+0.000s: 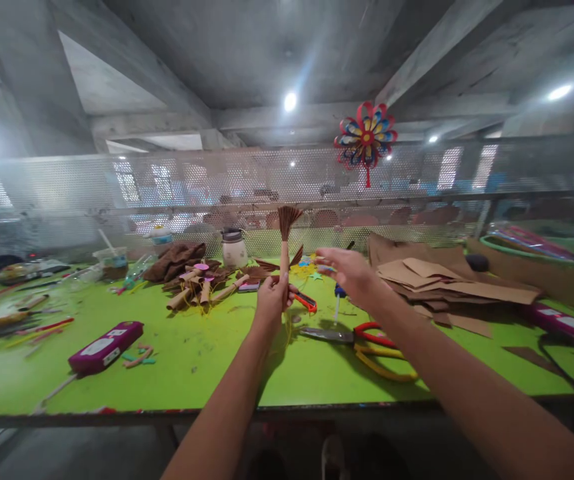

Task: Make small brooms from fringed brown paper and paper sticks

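My left hand [273, 301] is closed around a brown rolled cardboard stick [285, 257], held upright. A fringed fan of brown paper [288, 220] tops the stick, and thin yellow string trails below my hand. My right hand [347, 272] hovers to the right of the stick, its fingers stretched out and apart, with nothing visible in them. Small yellow and blue pieces [307, 260] lie beyond it. An orange utility knife [307, 302] lies just right of my left hand. Under my right arm rest large scissors [379, 347] and a blue-handled screwdriver [339, 292].
Similar cardboard rolls [204, 290] are piled left of centre. Brown cardboard sheets [447, 283] are stacked at right. Purple boxes lie at left [107, 348] and right [567, 325]. A jar [234, 248] stands at the back before a perforated screen [167, 187].
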Available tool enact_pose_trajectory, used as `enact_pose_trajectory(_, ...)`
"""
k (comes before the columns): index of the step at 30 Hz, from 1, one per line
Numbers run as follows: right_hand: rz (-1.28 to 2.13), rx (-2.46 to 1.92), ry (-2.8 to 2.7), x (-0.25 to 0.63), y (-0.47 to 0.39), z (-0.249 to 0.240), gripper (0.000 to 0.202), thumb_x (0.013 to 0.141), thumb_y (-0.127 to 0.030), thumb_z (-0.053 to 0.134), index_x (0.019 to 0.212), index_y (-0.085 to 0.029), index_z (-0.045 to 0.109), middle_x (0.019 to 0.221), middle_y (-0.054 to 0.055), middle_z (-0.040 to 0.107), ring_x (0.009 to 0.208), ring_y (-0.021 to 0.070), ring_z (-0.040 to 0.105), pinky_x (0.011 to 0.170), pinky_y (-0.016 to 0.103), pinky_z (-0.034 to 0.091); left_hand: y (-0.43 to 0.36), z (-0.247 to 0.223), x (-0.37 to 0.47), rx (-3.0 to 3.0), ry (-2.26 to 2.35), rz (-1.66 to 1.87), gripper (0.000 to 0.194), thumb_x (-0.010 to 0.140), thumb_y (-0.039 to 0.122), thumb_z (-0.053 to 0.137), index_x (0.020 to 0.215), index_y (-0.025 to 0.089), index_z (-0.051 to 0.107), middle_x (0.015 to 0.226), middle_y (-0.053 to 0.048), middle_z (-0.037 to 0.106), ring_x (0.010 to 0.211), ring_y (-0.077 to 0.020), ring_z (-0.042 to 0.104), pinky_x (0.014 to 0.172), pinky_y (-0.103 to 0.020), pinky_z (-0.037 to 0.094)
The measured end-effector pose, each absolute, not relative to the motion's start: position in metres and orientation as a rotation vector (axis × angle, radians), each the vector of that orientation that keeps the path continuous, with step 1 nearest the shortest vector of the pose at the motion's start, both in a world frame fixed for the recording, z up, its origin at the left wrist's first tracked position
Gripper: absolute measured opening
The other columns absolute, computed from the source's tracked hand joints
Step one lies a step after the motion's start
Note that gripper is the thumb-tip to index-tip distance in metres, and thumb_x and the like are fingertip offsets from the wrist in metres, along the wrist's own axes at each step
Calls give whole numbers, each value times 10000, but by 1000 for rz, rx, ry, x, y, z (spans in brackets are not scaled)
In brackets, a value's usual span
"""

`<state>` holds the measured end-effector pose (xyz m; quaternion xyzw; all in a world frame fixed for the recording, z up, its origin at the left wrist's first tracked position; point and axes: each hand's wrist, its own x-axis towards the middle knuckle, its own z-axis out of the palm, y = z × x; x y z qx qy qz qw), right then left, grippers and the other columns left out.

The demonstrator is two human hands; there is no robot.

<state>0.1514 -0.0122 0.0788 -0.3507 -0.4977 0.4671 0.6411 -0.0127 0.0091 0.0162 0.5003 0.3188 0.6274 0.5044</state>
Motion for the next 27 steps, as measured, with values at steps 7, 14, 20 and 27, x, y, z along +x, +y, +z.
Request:
enact_pose_trajectory(7,1083,-1158,-1497,104,0,44,185,687,-277,655,795,-130,626,543,-4,584,431,78,483,374,181,342,13,14,-14,1214,809,1584,338,689,426,660,751,164,454,506,41,546,372,-59,460,359,-160,313)
enact_pose_trajectory(14,926,-916,-1644,139,-35,61,273,776,-398,552,727,-140,626,351,-96,314,337,40,212,380,204,157,11,15,-16,1178,804,1530,276,729,356,649,717,156,460,555,1,589,405,-59,485,364,-150,314)
enact_pose_trajectory(20,928,-668,-1422,251,-71,95,170,830,-372,530,830,-213,588,447,-75,358,375,48,262,419,219,230,10,15,-18,1112,777,1486,176,814,275,553,726,156,460,579,6,587,410,-41,461,372,-130,302)
enact_pose_trajectory(27,329,-1674,-1481,351,-30,63,175,746,-315,602,665,-160,595,577,52,586,507,113,493,523,247,354,11,19,-18,1043,778,1489,189,816,261,547,699,150,448,572,2,579,431,-51,488,383,-131,324)
